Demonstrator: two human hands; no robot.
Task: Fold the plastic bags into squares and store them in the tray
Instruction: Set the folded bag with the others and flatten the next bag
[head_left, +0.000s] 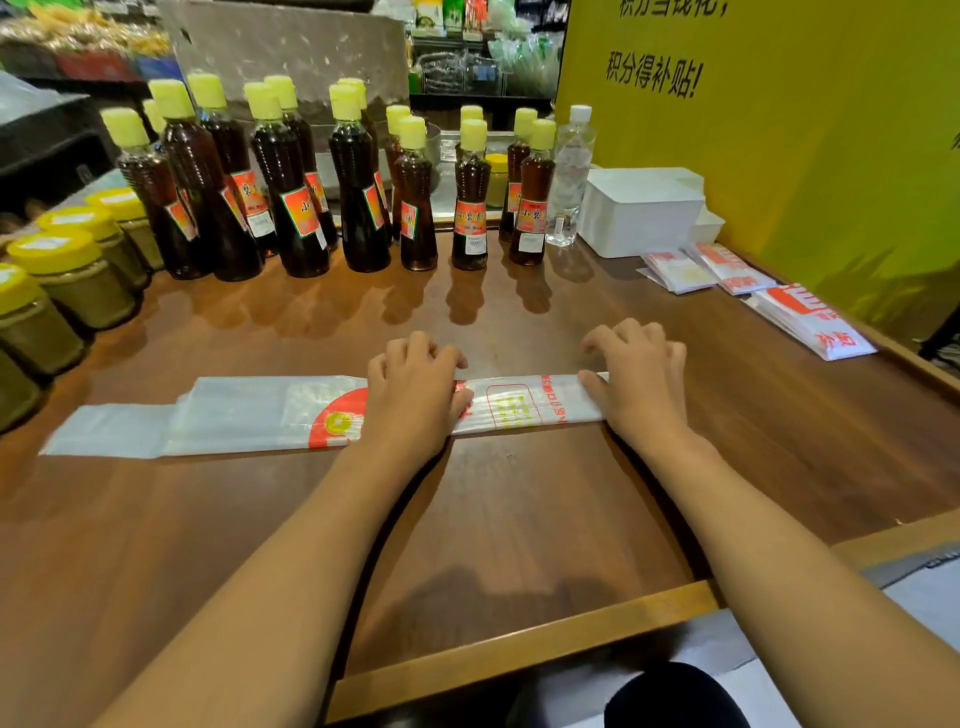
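While the plastic bag (249, 415), already folded into a long narrow strip, lies flat on the wooden table (519, 519), its long axis runs left to right across the person's front. Its free tail is stretched well out to the left, beyond the left hand (415, 384), which is pressed on the strip's middle with curled fingers. The right end is pinned under the right hand (636, 374), the nearer to the white tray (639, 213) behind. A square fold would probably be started from that right end.
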